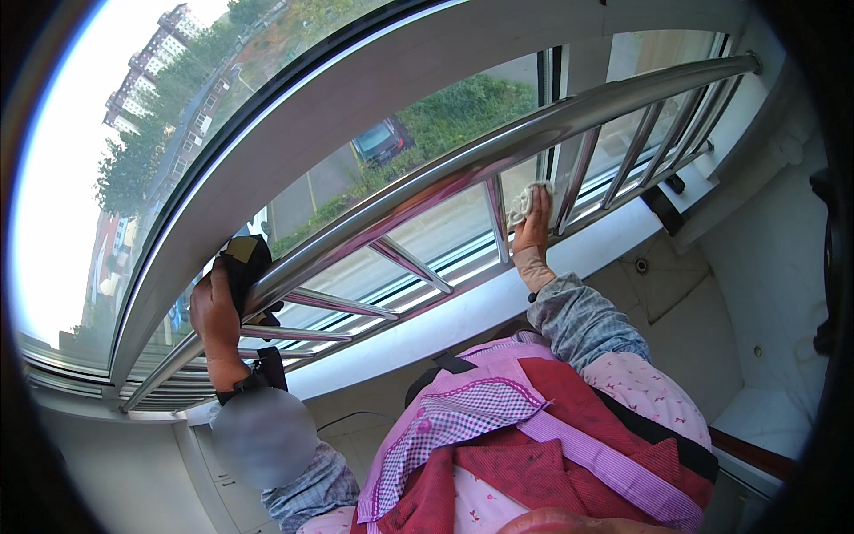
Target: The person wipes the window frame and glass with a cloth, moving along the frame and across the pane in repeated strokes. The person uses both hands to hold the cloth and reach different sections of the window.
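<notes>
My left hand (215, 307) is at the left part of the metal handrail (418, 182), with its fingers curled against a black object with a yellowish patch (246, 260). What this object is I cannot make out, and my thumb is hidden. Farther right, my right hand (532, 233) reaches between the rail's metal bars, pressing a bunched white cloth (525, 206) with its fingertips. Behind the cloth is the lower window pane (480, 209).
A white window frame (356, 107) curves above the rail. Below it runs a white sill (445, 334). A pale pipe (756, 178) stands at the right wall. Outside are a parked car (380, 141), grass and buildings.
</notes>
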`<state>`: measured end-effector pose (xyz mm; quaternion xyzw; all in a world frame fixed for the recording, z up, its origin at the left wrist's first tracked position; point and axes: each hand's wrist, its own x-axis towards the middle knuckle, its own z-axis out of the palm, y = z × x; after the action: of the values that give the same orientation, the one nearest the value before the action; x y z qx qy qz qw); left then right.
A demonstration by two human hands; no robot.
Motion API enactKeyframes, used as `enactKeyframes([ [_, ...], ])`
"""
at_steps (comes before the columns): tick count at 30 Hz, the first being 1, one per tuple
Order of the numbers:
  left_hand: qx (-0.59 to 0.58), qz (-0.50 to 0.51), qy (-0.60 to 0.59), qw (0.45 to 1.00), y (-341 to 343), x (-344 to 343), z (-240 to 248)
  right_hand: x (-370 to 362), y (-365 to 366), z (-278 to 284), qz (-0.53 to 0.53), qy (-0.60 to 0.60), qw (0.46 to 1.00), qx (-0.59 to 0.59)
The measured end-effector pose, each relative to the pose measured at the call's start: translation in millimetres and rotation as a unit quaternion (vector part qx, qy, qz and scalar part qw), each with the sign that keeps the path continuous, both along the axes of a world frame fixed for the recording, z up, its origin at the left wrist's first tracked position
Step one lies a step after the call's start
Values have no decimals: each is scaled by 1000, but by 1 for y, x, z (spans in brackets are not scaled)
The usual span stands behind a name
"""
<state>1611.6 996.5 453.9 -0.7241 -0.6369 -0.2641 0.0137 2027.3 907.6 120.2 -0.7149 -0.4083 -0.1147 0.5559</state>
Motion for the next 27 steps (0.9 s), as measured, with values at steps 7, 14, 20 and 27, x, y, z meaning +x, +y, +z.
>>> enactKeyframes([
  [7,39,-17,14,999,-3,3,-1,2,5,49,27,-6,997,71],
  [14,53,-17,43,998,-5,7,1,14,13,166,87,-217,968,89],
  [20,50,4,32,998,-9,10,2,33,14,233,70,-280,953,92],
  [27,48,3,4,999,-8,7,0,23,17,225,257,108,932,230],
])
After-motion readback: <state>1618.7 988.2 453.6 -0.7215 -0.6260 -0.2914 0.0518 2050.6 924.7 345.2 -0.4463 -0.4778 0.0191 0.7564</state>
